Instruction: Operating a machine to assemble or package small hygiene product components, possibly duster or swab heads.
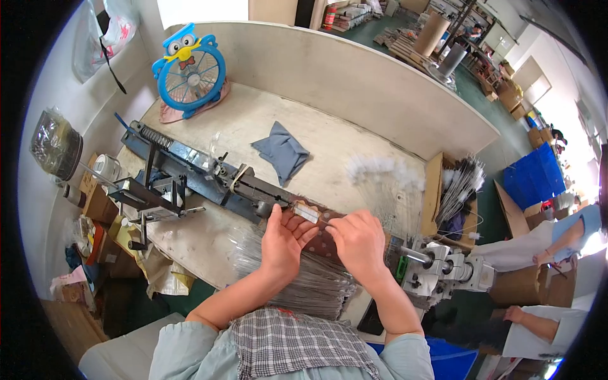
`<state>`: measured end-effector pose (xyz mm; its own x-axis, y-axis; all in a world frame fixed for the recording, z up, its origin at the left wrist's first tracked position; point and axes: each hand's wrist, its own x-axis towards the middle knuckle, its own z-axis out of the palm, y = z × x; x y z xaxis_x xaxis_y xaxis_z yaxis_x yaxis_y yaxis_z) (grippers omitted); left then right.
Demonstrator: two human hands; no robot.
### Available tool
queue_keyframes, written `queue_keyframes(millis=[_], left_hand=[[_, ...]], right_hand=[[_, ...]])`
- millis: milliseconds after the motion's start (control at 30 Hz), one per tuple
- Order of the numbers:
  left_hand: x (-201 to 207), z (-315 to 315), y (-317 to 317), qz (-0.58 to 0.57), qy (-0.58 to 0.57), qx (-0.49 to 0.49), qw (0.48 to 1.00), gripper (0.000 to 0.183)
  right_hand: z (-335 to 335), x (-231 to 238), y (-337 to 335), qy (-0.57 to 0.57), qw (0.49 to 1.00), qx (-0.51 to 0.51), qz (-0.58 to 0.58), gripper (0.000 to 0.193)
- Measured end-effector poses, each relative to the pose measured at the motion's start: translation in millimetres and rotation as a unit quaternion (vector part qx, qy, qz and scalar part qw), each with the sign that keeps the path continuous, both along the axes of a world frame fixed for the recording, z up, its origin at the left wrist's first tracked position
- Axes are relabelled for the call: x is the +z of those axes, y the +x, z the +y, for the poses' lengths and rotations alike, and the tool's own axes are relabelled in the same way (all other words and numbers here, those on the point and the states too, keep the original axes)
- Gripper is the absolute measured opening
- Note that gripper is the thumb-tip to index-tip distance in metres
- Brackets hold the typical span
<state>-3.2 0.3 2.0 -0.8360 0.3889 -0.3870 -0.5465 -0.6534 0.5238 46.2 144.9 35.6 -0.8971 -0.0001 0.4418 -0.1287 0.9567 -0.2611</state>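
Observation:
My left hand (pixel 282 244) is turned palm up, fingers apart and slightly curled, beside the front end of a long dark metal bench machine (pixel 215 177). My right hand (pixel 362 244) has its thumb and forefinger pinched together just right of it; what lies between them is too small to make out. Just beyond my fingertips, a small white rectangular piece (pixel 307 213) sits on the machine's end, by a brown spotted surface (pixel 326 244). Below my hands lies a thick bundle of thin metal wires (pixel 310 285), partly covered by my left forearm.
White-tipped wire brushes (pixel 386 174) lie at the back right, next to a cardboard box (pixel 433 193) of more wires. A grey cloth (pixel 280 152) and a blue fan (pixel 191 76) are farther back. A grey-white machine (pixel 443 272) stands right; people are beyond it. A hand crank (pixel 140 234) juts out left.

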Motion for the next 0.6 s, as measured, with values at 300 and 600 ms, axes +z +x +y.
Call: queue_keyframes(millis=[300, 600], left_hand=[[7.4, 1.2, 4.8, 0.032, -0.061, -0.045, 0.997, 0.061], [-19.3, -70.9, 8.6, 0.100, -0.220, -0.093, 0.966, 0.048]], right_hand=[[7.2, 1.5, 7.9, -0.069, 0.998, -0.011, 0.002, 0.013], [22.4, -5.5, 55.4, -0.162, 0.987, 0.017, -0.003, 0.014]])
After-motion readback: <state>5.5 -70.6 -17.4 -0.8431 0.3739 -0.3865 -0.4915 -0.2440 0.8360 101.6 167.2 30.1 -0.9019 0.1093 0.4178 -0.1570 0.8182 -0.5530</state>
